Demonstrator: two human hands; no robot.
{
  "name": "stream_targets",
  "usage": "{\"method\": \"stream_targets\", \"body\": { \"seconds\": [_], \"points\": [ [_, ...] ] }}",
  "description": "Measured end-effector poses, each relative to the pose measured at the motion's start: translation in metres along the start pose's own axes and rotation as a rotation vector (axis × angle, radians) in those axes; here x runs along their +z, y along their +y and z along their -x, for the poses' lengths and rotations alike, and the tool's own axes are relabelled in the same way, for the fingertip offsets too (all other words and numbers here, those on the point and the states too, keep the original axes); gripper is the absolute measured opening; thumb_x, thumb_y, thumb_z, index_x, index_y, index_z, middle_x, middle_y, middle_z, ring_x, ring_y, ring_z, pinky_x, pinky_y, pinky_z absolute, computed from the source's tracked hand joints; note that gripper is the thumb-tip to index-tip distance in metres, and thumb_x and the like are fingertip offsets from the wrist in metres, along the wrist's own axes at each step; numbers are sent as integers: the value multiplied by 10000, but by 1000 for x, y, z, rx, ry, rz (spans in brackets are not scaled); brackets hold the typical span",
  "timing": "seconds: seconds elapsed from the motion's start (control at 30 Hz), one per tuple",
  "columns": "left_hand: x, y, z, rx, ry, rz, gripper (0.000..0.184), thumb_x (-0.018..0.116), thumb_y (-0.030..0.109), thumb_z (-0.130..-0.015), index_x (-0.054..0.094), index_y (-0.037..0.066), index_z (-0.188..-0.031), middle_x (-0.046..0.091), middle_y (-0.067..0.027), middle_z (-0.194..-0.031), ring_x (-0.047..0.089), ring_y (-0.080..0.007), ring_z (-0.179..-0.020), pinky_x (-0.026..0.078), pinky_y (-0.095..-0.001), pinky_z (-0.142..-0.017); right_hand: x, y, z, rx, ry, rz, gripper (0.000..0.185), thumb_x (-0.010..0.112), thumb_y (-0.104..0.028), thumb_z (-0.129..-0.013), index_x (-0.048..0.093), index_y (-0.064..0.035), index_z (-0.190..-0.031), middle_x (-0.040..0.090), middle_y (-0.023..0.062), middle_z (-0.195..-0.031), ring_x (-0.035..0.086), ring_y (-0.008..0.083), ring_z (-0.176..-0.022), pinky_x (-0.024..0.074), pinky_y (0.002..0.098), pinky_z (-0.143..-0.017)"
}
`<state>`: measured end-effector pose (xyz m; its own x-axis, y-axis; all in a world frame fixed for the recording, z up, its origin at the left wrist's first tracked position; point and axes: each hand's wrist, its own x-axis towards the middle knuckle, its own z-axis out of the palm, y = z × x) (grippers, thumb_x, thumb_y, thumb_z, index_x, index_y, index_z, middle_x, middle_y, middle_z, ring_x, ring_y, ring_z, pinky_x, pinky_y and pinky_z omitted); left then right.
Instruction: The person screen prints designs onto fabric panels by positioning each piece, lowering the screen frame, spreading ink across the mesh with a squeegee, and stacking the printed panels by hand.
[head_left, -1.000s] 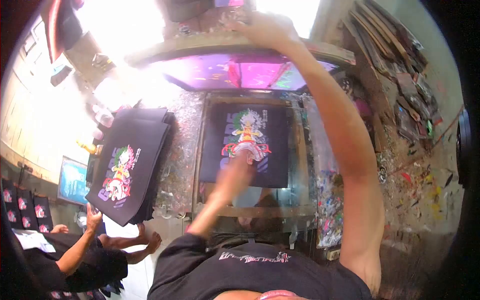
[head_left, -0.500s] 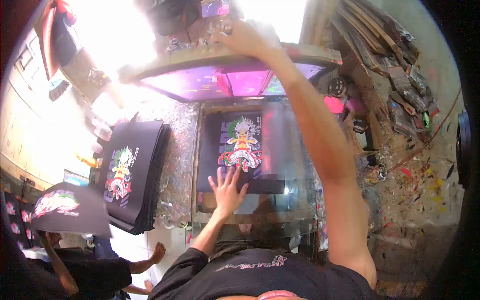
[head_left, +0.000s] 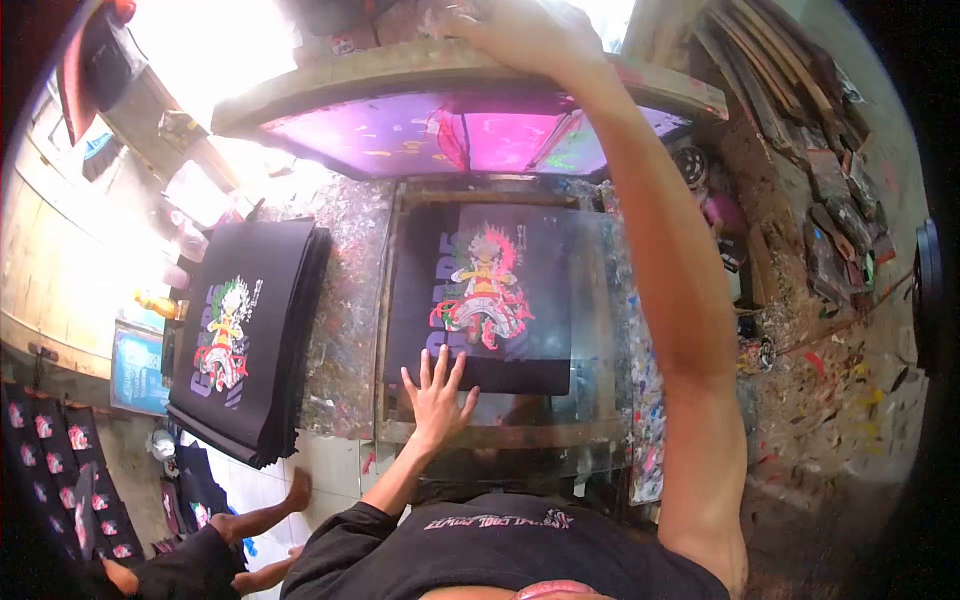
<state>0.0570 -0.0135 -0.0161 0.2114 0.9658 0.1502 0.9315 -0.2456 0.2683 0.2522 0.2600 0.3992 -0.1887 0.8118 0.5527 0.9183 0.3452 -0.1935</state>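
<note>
A black fabric panel (head_left: 420,290) with a colourful printed figure lies on the worktable in front of me. My left hand (head_left: 438,405) is flat on its lower edge, fingers spread. Beyond it, a wooden-framed printing screen (head_left: 300,95) stands tilted up, its mesh showing pink and purple. My right arm reaches past the right side of the panel. At the screen's top edge, my right hand (head_left: 530,35) appears closed on the frame, with the fingertips cut close to the view's edge and partly washed out by glare.
To the left rests a stack of black printed panels (head_left: 270,270). Wooden strips and stained tools (head_left: 840,230) lie at the far right. A person's bare legs (head_left: 265,510) show at lower left, near more printed pieces (head_left: 70,460). Paint stains cover the table (head_left: 345,310).
The screen and my right hand have moved higher in view. My left hand stays on the panel. The other person's raised printed panel at lower left has gone from view.
</note>
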Motion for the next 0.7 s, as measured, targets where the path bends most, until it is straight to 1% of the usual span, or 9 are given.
{"method": "stream_targets", "body": {
  "seconds": [0.03, 0.2, 0.37, 0.43, 0.47, 0.53, 0.57, 0.63, 0.7],
  "points": [
    [-3, 1, 1, -1, -12, -17, 716, 646, 495, -942, 446, 213, -1569, 341, -139, -1655, 239, -413, -1546, 98, -738, -1176, 1, 0, -2, -9, 9, -5, 693, 589, -641, -903, 757, 8, -1075, 730, 289, -1038, 713, 460, -1009, 548, 532, -919],
    [0, 5, 8, -25, -8, 1, 708, 632, 514, -946, 456, 219, -1565, 341, -129, -1660, 232, -405, -1552, 90, -731, -1182, -1, 2, -8, -38, -4, -38, 693, 595, -633, -901, 755, 21, -1066, 724, 297, -1058, 708, 458, -1023, 545, 526, -926],
    [1, 8, 7, -40, -1, -28, 714, 612, 539, -950, 464, 203, -1562, 334, -120, -1668, 213, -386, -1565, 69, -713, -1196, 0, 2, -11, 41, -39, -10, 716, 607, -645, -892, 763, 37, -1045, 721, 303, -1067, 708, 446, -1040, 548, 506, -932],
    [2, 6, 7, -56, -25, 5, 760, 593, 538, -958, 417, 145, -1584, 325, -117, -1675, 198, -377, -1574, 53, -711, -1201, -2, 0, -11, 40, -50, 2, 717, 612, -643, -888, 763, 41, -1040, 721, 302, -1070, 709, 444, -1040, 549, 502, -931],
    [3, 6, 6, -56, -26, 4, 760, 593, 538, -958, 417, 145, -1584, 325, -117, -1675, 198, -377, -1574, 53, -711, -1201, -3, -1, -11, 42, -61, 14, 719, 617, -642, -885, 763, 45, -1035, 721, 302, -1072, 710, 443, -1040, 550, 499, -931],
    [4, 5, 6, -64, -6, 46, 816, 573, 526, -964, 347, 73, -1604, 323, -111, -1678, 182, -372, -1581, 19, -711, -1204, -11, -3, -5, 43, -69, -14, 712, 619, -640, -885, 764, 40, -1038, 722, 300, -1071, 710, 443, -1039, 550, 499, -931],
    [5, 5, 6, -64, -9, 46, 816, 573, 526, -964, 347, 73, -1604, 323, -111, -1678, 182, -372, -1581, 19, -711, -1204, -13, -4, -3, 44, -77, -40, 705, 620, -637, -884, 766, 34, -1040, 723, 298, -1071, 709, 443, -1038, 550, 498, -931],
    [4, 6, 6, -64, -21, 21, 846, 559, 510, -966, 297, 32, -1613, 309, -108, -1687, 145, -369, -1593, -19, -711, -1203, -6, 0, -9, 35, -73, -37, 698, 622, -637, -883, 766, 26, -1045, 724, 294, -1072, 709, 444, -1037, 549, 498, -931],
    [3, 7, 6, -77, -33, 20, 852, 558, 507, -965, 288, 27, -1615, 300, -108, -1691, 125, -370, -1597, -34, -711, -1202, -5, 0, -8, 24, -71, -36, 692, 623, -637, -882, 767, 19, -1050, 725, 290, -1074, 709, 445, -1036, 549, 499, -931]
  ]
}}
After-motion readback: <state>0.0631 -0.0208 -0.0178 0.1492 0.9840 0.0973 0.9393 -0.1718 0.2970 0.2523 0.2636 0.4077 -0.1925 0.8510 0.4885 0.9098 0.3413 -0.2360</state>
